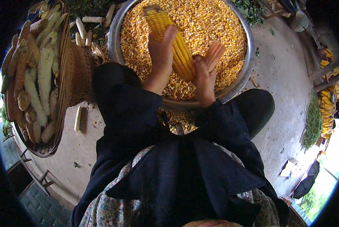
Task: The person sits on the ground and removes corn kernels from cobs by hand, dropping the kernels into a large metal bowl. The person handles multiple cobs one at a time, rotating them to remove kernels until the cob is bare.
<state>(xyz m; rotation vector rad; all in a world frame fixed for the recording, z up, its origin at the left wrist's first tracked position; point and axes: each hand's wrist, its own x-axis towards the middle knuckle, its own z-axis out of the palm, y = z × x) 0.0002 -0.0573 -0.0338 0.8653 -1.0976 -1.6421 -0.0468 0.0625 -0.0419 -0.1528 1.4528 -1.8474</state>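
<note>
My left hand (pixel 161 55) grips a large ear of yellow corn (pixel 183 58), tilted with its dark tip up and to the left. Rows of kernels still cover most of the visible ear. In my right hand (pixel 205 75) is a reddish bare corn cob (pixel 214 54), held close against the ear's lower end. Both hands are over a wide metal basin (pixel 249 42), which is full of loose corn kernels (pixel 209 22). The basin stands in front of me, between my knees.
A tall woven basket (pixel 80 73) of stripped cobs (pixel 44 79) stands at my left. More bare cobs (pixel 81 27) lie beyond it, and one loose cob (pixel 77 119) is on the concrete floor (pixel 274 62). Corn ears (pixel 327 113) and green grass (pixel 312 122) are at the far right.
</note>
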